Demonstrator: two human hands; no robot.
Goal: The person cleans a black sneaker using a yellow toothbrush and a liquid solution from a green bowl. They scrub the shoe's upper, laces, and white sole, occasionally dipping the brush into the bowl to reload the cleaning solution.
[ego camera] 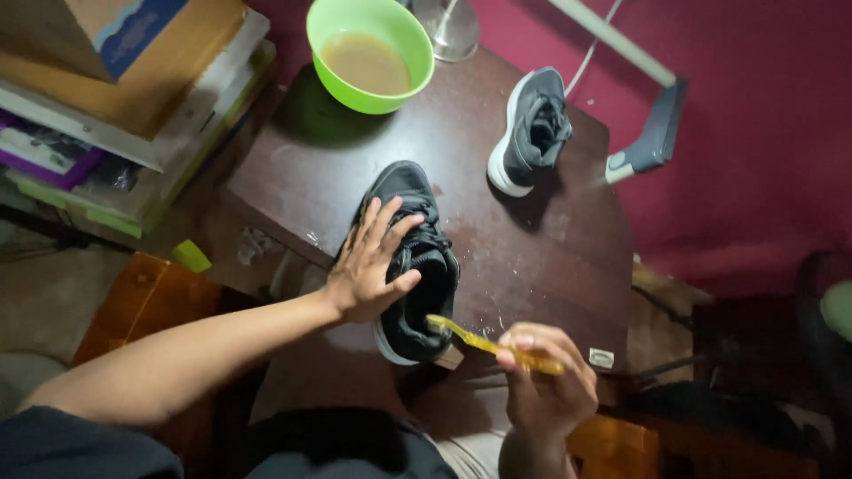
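Shoe (414,266) on dark wooden table (532,248)

bowl (370,53): green, sitting at the table's (550,257) far edge, holding brown liquid
second shoe (531,131): lying near it

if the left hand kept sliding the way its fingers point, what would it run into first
The left hand already rests on the black shoe, fingers aimed up and right. Past its laces lies bare table, then probably the grey shoe, though depth is hard to judge.
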